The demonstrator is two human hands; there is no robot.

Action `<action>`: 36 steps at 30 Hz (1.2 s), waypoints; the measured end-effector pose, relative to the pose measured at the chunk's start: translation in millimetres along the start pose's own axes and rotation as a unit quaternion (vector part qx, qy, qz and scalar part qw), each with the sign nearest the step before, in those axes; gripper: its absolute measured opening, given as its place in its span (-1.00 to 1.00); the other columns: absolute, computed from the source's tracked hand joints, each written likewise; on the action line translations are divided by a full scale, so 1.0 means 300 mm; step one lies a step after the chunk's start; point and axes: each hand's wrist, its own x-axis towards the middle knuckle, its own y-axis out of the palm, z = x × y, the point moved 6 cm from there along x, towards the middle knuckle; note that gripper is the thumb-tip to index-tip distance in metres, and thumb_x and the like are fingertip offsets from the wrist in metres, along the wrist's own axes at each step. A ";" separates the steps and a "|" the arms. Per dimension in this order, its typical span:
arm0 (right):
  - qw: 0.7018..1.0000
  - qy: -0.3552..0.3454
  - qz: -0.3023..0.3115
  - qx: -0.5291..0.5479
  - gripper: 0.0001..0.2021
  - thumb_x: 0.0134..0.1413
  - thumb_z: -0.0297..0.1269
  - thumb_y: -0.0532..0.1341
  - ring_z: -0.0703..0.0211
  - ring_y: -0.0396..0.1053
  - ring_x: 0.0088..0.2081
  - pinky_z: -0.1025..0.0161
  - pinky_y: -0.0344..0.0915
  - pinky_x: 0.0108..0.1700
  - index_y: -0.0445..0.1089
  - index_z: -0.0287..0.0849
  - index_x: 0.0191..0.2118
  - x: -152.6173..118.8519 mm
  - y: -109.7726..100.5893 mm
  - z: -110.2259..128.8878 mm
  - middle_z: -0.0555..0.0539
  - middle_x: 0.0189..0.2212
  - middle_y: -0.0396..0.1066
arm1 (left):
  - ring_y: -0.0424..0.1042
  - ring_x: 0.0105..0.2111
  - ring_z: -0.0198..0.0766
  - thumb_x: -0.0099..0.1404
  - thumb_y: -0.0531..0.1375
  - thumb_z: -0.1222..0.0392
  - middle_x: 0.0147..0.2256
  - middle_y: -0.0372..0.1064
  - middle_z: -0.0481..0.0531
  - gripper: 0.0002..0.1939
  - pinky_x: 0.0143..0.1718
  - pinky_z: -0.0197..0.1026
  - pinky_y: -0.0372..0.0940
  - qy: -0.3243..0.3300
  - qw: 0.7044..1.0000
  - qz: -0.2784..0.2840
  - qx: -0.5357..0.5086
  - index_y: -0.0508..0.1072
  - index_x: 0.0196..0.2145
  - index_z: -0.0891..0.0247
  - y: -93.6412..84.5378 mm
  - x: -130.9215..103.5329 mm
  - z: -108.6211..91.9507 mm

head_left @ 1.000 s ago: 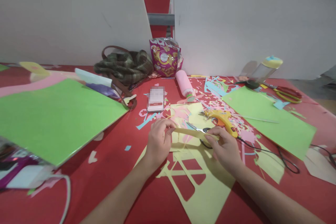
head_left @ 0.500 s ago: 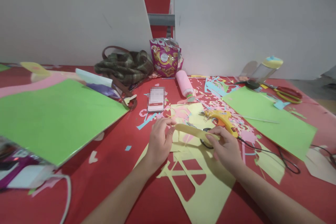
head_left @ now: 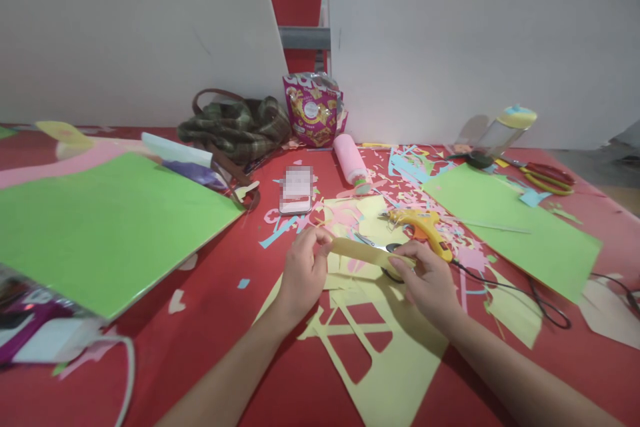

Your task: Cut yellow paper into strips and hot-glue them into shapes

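A yellow paper strip (head_left: 361, 251) stretches between my two hands, raised over the work surface. My left hand (head_left: 304, 271) pinches its left end between thumb and fingers. At the other end my right hand (head_left: 427, 283) grips it the same way. Beneath lies a large yellow paper sheet (head_left: 410, 360) with several shapes cut out of it. Scissors (head_left: 371, 242) lie just behind the strip, their handles partly hidden by it and by my right hand. Beyond my right hand rests a yellow glue gun (head_left: 423, 223) with a black cord.
Green sheets lie left (head_left: 115, 227) and right (head_left: 520, 233). A phone (head_left: 296, 190), a pink bottle (head_left: 350, 159) and a purple snack bag (head_left: 313, 110) stand or lie further back. Red-handled pliers (head_left: 547, 177) lie at the right near a clear bottle (head_left: 500, 137). Paper scraps cover the middle.
The strip has tilted so that more of its flat face shows, and more of the scissors shows behind it. Both hands keep their hold in nearly the same place.
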 end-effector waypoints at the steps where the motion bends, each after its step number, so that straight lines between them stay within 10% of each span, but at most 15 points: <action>1: 1.000 -0.006 -0.003 -0.004 -0.95 -0.07 -0.33 0.11 0.17 0.30 -0.48 0.21 0.26 -0.45 0.27 -0.14 -0.47 0.000 -0.001 0.003 -0.03 -0.54 0.30 | 0.24 -0.46 -0.31 0.20 -0.06 0.23 -0.50 0.21 -0.05 -0.86 -0.44 -0.26 0.17 -0.009 1.000 -0.003 -0.007 0.17 -0.50 0.22 -0.002 0.000 0.002; 7: 0.996 -0.079 0.000 -0.049 -0.93 -0.10 -0.43 0.11 0.17 0.30 -0.46 0.22 0.25 -0.42 0.29 -0.13 -0.48 0.001 0.000 0.033 -0.03 -0.54 0.33 | 0.26 -0.35 -0.29 0.18 -0.03 0.23 -0.38 0.24 0.01 -0.91 -0.31 -0.20 0.18 0.061 0.996 -0.058 -0.018 0.23 -0.36 0.24 -0.031 -0.005 -0.036; 13: 0.980 -0.179 0.050 -0.065 -0.85 -0.07 -0.50 0.06 0.18 0.31 -0.43 0.21 0.28 -0.38 0.31 -0.13 -0.48 -0.021 0.030 0.059 -0.05 -0.53 0.34 | 0.23 -0.23 -0.21 0.06 0.12 0.26 -0.36 0.32 -0.02 -0.91 -0.15 -0.07 0.03 0.210 0.971 0.013 0.115 0.37 -0.40 0.17 0.023 -0.037 -0.101; 28: 0.950 -0.286 0.076 -0.100 -0.76 -0.14 -0.59 0.00 0.14 0.27 -0.39 0.17 0.24 -0.36 0.25 -0.14 -0.35 -0.049 0.063 0.083 -0.08 -0.47 0.31 | 0.32 -0.29 -0.23 0.12 0.01 0.42 -0.42 0.42 -0.08 -0.83 -0.12 -0.02 -0.14 0.283 0.945 0.014 0.163 0.32 -0.38 0.21 0.055 -0.091 -0.152; 36: 0.965 -0.209 0.091 -0.129 -0.83 -0.04 -0.37 0.06 0.09 0.25 -0.26 0.14 0.22 -0.23 0.19 -0.18 -0.25 0.026 0.029 0.126 -0.14 -0.34 0.29 | 0.35 -0.33 -0.21 0.11 0.05 0.40 -0.45 0.42 -0.05 -0.86 -0.11 0.01 -0.15 0.263 0.942 -0.055 0.202 0.33 -0.37 0.24 0.009 -0.068 -0.132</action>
